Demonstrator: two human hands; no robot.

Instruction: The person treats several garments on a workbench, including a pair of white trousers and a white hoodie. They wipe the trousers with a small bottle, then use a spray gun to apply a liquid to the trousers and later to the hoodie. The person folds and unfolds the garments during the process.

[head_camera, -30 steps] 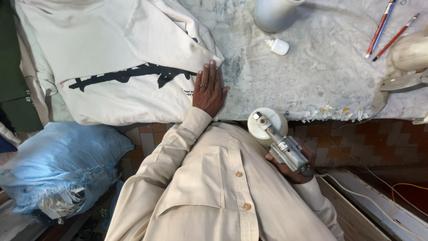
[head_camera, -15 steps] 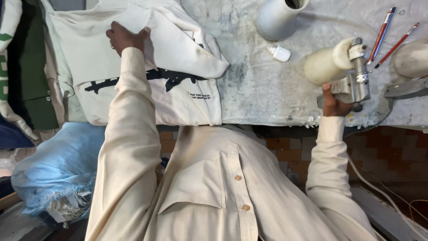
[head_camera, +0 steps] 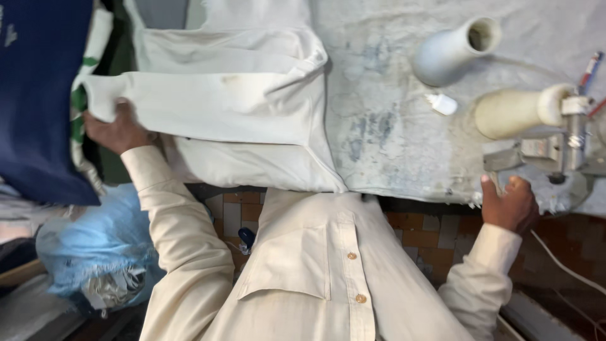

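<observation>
1. Your left hand (head_camera: pixel 120 129) has its fingers curled shut on the left edge of the folded cream garment (head_camera: pixel 227 107); the fingertips are tucked under the cloth and hidden.
2. Left arm: the sleeve runs up and to the left from your chest, elbow bent, wrist level with the table's (head_camera: pixel 391 132) near edge.
3. The garment lies folded on the left part of the pale, stained table cover, its right edge sloping down to the near edge. It spreads rightward from your gripping fingers.
4. Left of that hand hangs a dark blue cloth (head_camera: pixel 38 95); below it sits a light blue plastic bag (head_camera: pixel 95 246).
5. On the bare table to the right: a white vase-shaped cone (head_camera: pixel 451 53) lying tilted, and a small white cap (head_camera: pixel 442 104) near it.
6. Your right hand (head_camera: pixel 508 205) is half closed at the table edge, fingers loosely curled, thumb raised, touching the base plate of the metal iron (head_camera: pixel 555 151). Whether it actually grips is unclear.
7. Right arm: the forearm rises from lower right, cuff at the wrist.
8. The iron's cream handle (head_camera: pixel 514 110) sits above the fingers, apart from them.
</observation>
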